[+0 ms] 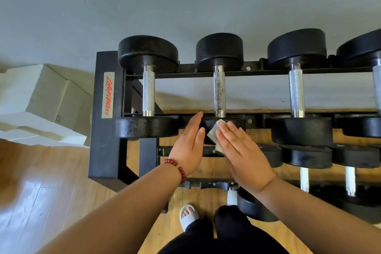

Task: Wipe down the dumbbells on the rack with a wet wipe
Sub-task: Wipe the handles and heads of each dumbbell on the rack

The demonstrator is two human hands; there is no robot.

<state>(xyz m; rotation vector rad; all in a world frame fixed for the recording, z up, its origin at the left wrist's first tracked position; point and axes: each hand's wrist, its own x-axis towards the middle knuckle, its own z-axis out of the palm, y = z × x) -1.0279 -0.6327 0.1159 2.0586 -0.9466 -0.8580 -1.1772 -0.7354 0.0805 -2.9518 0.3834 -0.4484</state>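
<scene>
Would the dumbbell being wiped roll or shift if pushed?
Probably hardly. The dumbbell looks heavy, given thick ends and a steel handle. Its round ends could roll, but the rack rails seem to cradle them. The right hand pressing the wipe likely won't budge it.

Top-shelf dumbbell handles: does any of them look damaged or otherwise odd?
Yes. The handle of the second dumbbell from the left is darker, with blackish blotches along its knurled metal; the leftmost handle and the third handle shine evenly. Whether it is rust or dirt cannot be told.
</scene>
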